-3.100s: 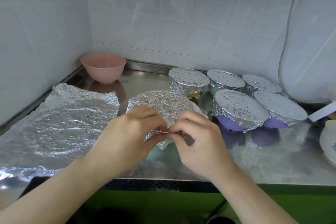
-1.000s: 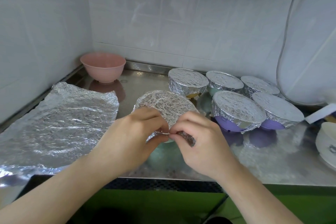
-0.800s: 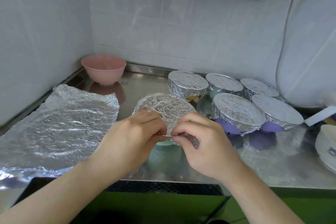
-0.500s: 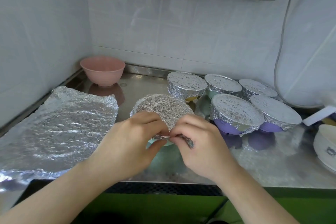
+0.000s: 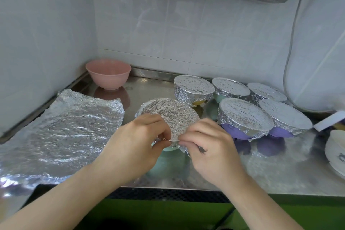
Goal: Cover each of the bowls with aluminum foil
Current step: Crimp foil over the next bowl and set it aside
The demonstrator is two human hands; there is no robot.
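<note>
A pale green bowl [image 5: 169, 152] stands near the counter's front edge, its top wrapped in crinkled foil [image 5: 169, 115]. My left hand [image 5: 137, 145] and my right hand [image 5: 209, 147] meet at the bowl's near rim, and each pinches the foil's edge there. Several foil-covered bowls [image 5: 242, 117] are grouped to the right. An uncovered pink bowl [image 5: 108, 73] sits in the back left corner. A loose sheet of foil [image 5: 61, 132] lies flat on the left.
The steel counter [image 5: 280, 172] ends at a front edge just below my hands. Tiled walls close the left and back. A white bowl [image 5: 336, 153] sits at the right edge, with a white appliance [image 5: 317, 61] and its cable behind the covered bowls.
The foil that stuck out around the green bowl has been folded in tighter around its rim. Both hands stay pinching at the near edge with only small shifts.
</note>
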